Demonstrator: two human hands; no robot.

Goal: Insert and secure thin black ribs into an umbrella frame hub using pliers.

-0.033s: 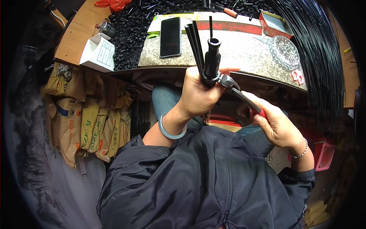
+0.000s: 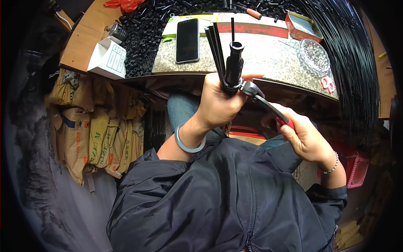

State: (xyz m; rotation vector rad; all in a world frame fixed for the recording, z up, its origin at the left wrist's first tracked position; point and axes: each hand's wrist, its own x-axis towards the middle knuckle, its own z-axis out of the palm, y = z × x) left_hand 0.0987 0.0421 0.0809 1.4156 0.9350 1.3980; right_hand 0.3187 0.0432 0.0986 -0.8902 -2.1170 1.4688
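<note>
In front of my body, above my lap, my left hand (image 2: 218,105) is closed round a black ribbed tube (image 2: 234,67) that stands upright with its hollow end up. Several thin black rods (image 2: 215,50) rise beside the tube, tilted a little left, also in that grip. My right hand (image 2: 305,136) is wrapped round the red handles of a pair of pliers (image 2: 268,106). Their dark jaws meet the tube's lower right side, by my left thumb. What the jaws bite on is too small to make out.
On the workbench lie a phone (image 2: 187,41), a white carton (image 2: 108,58), a glass dish (image 2: 314,56) of small bits and a red box (image 2: 303,27). Loose black parts (image 2: 142,46) heap at the left and back. Long black rods (image 2: 352,63) hang over the right edge. Sacks (image 2: 75,138) stand below left.
The pliers' handles and my right fingers have shifted very slightly. The tube has barely moved, and my left hand keeps its grip.
</note>
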